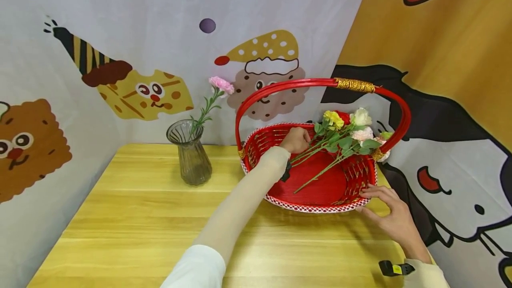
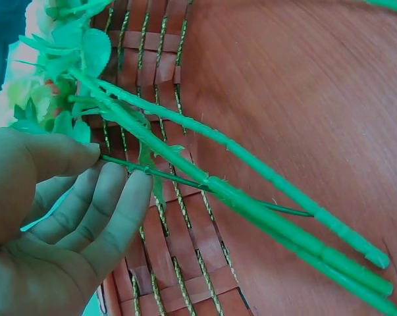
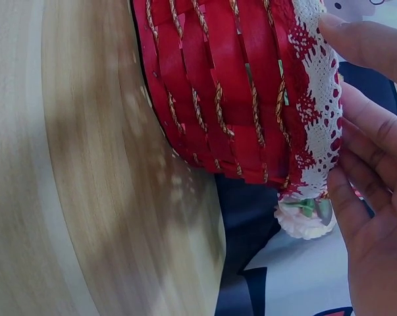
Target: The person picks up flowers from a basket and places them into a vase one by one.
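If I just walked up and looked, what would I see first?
Probably the big red basket with its tall curved handle, at the right end of the yellow table. Inside it lie flowers on long green stems, and the left hand reaches in among them while the right hand touches the basket's lacy rim. To the left stands a glass vase holding one pink flower.

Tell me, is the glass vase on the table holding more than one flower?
No, the ribbed glass vase holds only a single pink carnation; the other flowers lie in the red basket.
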A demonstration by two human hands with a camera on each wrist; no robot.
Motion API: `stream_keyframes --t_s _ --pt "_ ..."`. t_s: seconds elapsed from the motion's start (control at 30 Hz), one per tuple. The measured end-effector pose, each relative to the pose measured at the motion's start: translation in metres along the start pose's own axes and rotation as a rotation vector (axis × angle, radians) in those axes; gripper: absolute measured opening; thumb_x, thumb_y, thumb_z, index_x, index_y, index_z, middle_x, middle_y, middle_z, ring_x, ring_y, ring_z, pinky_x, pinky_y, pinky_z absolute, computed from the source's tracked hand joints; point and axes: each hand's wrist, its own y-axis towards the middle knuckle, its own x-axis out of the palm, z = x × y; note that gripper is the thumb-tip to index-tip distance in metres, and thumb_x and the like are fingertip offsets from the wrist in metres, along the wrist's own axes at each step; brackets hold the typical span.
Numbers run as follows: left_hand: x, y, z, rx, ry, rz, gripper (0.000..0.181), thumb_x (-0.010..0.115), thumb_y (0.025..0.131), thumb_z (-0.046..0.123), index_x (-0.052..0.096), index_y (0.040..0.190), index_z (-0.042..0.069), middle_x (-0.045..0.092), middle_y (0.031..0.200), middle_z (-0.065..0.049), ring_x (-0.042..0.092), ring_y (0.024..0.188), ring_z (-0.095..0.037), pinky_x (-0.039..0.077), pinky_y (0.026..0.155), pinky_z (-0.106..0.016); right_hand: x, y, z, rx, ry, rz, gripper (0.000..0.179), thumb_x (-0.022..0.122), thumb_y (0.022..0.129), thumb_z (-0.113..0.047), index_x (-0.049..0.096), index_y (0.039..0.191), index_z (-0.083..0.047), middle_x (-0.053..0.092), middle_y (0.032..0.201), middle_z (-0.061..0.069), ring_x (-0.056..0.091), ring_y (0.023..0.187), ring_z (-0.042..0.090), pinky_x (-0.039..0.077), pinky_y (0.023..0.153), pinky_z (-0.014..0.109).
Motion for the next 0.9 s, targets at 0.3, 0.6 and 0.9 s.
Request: stream_keyframes --t_s 0.3,0.6,0.9 --pt "-0.003 -0.001 -0.003 0.050 -0.041 0.054 0.016 0.064 0.095 0.003 0.072 0.109 0.001 0.070 0.102 -0.009 0.059 0.076 -0.015 0.049 0.064 -0.023 0.001 -0.001 0.002 0.003 0.006 -0.001 0.034 0.089 0.081 -0.020 0.075 0.111 -0.024 0.066 0.129 0.004 0.039 0.132 -0.012 0.027 0.107 0.012" --pt "-0.013 -0.005 -0.001 0.075 -0.087 0.094 0.008 0.066 0.096 0.005 0.071 0.101 0.005 0.069 0.099 -0.008 0.063 0.081 -0.015 0.050 0.069 -0.023 0.000 -0.001 0.001 0.028 0.021 -0.011 0.033 0.089 0.081 -0.020 0.074 0.110 -0.025 0.065 0.132 0.008 0.034 0.130 -0.019 0.036 0.116 0.055" --pt "-0.025 -0.014 0.010 0.100 -0.177 0.133 0.013 0.066 0.097 0.005 0.071 0.107 -0.001 0.068 0.097 -0.009 0.066 0.084 -0.023 0.051 0.070 -0.024 0.000 0.000 0.000 0.021 0.015 -0.012 0.034 0.089 0.082 -0.020 0.074 0.111 -0.026 0.065 0.131 0.008 0.036 0.131 -0.016 0.034 0.114 0.059"
